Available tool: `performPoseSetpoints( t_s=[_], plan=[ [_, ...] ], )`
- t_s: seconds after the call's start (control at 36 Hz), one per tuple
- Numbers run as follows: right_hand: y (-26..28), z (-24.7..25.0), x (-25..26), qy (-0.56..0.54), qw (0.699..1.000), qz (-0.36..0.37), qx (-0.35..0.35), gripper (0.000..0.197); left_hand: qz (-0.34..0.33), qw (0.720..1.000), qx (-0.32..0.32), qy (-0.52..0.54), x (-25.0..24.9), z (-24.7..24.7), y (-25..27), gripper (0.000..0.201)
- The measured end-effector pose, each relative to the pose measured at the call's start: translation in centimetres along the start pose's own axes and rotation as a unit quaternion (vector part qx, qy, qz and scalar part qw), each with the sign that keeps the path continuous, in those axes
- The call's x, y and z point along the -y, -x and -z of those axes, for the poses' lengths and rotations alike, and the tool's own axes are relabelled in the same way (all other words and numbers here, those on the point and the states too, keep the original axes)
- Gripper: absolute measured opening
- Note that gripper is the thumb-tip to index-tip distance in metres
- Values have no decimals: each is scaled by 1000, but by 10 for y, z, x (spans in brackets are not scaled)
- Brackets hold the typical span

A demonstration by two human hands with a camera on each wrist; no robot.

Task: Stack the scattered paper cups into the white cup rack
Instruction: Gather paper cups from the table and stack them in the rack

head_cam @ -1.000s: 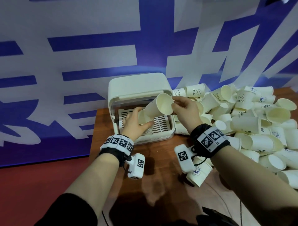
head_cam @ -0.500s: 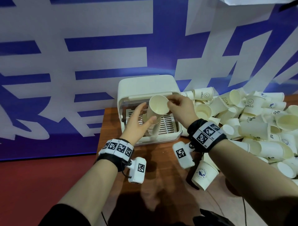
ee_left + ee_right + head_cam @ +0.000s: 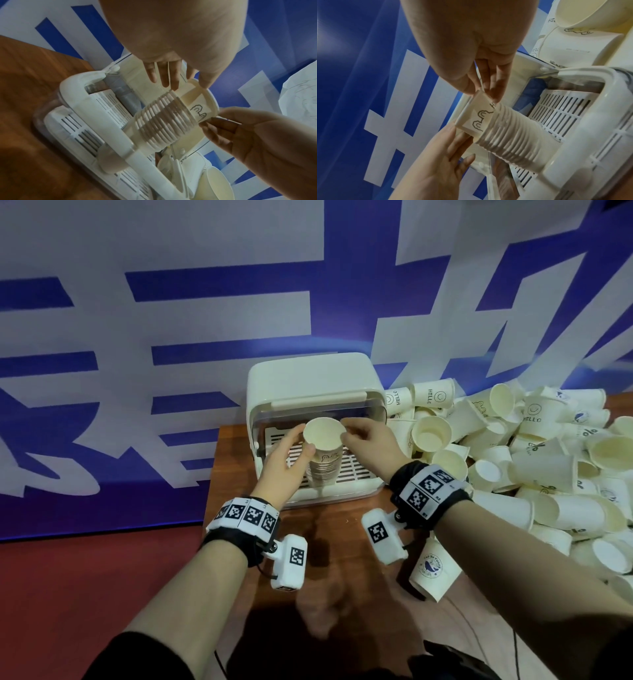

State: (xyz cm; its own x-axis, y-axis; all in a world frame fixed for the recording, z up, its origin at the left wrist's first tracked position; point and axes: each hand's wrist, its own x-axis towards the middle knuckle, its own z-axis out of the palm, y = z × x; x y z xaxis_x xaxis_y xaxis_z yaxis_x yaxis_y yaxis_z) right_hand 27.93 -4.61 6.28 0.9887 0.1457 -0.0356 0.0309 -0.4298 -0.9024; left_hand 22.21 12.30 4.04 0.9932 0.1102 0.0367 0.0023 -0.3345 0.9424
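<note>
The white cup rack [image 3: 308, 381] stands open on the wooden table [image 3: 329, 529]. Inside it rises a stack of nested paper cups [image 3: 322, 474], also in the left wrist view [image 3: 159, 121] and the right wrist view [image 3: 513, 143]. The top paper cup [image 3: 323, 434] sits partly pushed into the stack, mouth up. My right hand [image 3: 356, 436] pinches its rim from the right [image 3: 488, 93]. My left hand [image 3: 296, 453] lies against the cup's left side with straight fingers [image 3: 462, 162], thumb touching its wall.
A big heap of loose paper cups [image 3: 534, 467] covers the table right of the rack. One cup [image 3: 431, 570] lies on its side under my right wrist. A blue and white banner [image 3: 171, 302] hangs just behind the rack. The table's left edge is near my left wrist.
My right hand has turned the tilted cup upright and lowered it into the stack. My left hand has stayed beside the stack, fingers now straighter.
</note>
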Motion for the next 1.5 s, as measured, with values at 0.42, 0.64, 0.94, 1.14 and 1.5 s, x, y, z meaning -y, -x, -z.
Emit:
performPoseSetpoints(
  t_s=[0.42,0.64,0.94,1.14,1.5],
  plan=[
    [13,-3,-7,101,992,16,75,42,42,996,8,-80,20,1,3,44],
    [28,12,-2,123,989,-11,80,55,50,994,-31,-98,1,-2,8,50],
    [72,65,-21,89,995,-51,-19,46,-69,988,-70,-123,-28,-35,25,37],
    [107,96,-42,55,987,-85,-124,34,-97,987,17,-130,-31,-74,48,39],
    [137,174,-87,106,950,-134,-262,31,48,956,230,-173,-21,-137,62,45]
  ],
)
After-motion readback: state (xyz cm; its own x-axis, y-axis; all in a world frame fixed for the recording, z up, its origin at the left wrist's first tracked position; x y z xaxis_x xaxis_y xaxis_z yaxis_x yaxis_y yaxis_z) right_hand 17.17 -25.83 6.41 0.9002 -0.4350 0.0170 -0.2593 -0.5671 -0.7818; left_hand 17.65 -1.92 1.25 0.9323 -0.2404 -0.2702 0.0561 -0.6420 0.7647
